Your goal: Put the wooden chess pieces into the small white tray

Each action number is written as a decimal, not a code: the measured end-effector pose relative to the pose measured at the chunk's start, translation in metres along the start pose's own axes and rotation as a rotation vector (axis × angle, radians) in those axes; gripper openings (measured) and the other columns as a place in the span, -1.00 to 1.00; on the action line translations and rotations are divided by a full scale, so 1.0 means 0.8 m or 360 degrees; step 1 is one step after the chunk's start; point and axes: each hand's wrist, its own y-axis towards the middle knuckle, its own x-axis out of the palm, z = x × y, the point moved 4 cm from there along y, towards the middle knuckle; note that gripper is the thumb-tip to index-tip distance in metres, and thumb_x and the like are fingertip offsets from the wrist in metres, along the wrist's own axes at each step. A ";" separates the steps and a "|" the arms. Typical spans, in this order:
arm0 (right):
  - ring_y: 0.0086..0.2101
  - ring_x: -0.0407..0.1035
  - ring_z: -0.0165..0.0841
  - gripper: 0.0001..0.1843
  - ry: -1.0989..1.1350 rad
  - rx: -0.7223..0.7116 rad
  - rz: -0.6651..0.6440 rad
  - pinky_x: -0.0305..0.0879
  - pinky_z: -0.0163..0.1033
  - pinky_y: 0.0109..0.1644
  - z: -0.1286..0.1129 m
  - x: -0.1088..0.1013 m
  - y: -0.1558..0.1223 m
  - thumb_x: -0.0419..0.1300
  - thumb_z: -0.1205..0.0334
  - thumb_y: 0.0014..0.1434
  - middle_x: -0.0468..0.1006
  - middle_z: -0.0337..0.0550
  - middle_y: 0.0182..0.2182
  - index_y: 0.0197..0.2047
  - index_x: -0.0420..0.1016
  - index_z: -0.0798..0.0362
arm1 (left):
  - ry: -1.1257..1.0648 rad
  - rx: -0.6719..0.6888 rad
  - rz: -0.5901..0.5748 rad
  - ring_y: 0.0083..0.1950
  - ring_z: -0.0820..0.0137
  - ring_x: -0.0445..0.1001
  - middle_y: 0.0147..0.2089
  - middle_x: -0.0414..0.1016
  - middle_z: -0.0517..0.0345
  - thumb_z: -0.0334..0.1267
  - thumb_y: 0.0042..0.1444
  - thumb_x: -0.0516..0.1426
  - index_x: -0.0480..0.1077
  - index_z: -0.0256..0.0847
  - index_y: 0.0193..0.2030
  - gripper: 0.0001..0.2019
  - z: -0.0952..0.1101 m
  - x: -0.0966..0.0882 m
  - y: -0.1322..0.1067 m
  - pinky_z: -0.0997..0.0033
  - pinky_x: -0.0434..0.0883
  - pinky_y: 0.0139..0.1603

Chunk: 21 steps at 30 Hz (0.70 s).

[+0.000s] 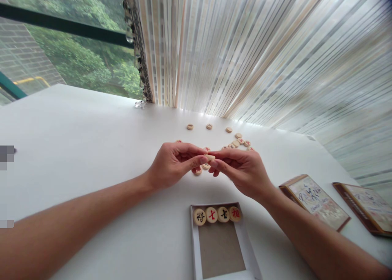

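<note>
Above the middle of the table, the left hand and right hand met fingertip to fingertip. Both pinched one pale round piece between thumb and forefinger, so the piece was held off the table between the two hands, and only its edge showed. The other fingers of each hand were curled in loosely.

Just under the hands, a couple of discs lay on the table, partly hidden by the fingers. Nearer than the hands sat an open white box with a grey floor. A row of four discs lay side by side along its far wall, faces up, two marked in black and two in red.

Farther off, loose discs were scattered on the table, three of them apart in a line at the far edge and the rest bunched to the right. Two flat brown-edged cases with printed tops lay at the right, near each other but apart. A striped curtain hung at the far side, and a window showed trees at the far left.
</note>
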 end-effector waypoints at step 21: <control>-0.58 0.36 -0.50 -0.64 0.0192 0.0470 -0.0158 0.25 -0.42 -0.52 0.006 0.011 -0.003 0.64 0.04 -0.01 0.54 -0.27 -0.60 -0.39 0.68 0.12 | 0.0455 0.0309 -0.0159 -0.33 0.44 0.63 -0.28 0.66 0.03 -0.33 0.21 0.39 0.67 -0.35 -0.01 -0.76 0.005 0.010 -0.007 0.52 0.61 -0.30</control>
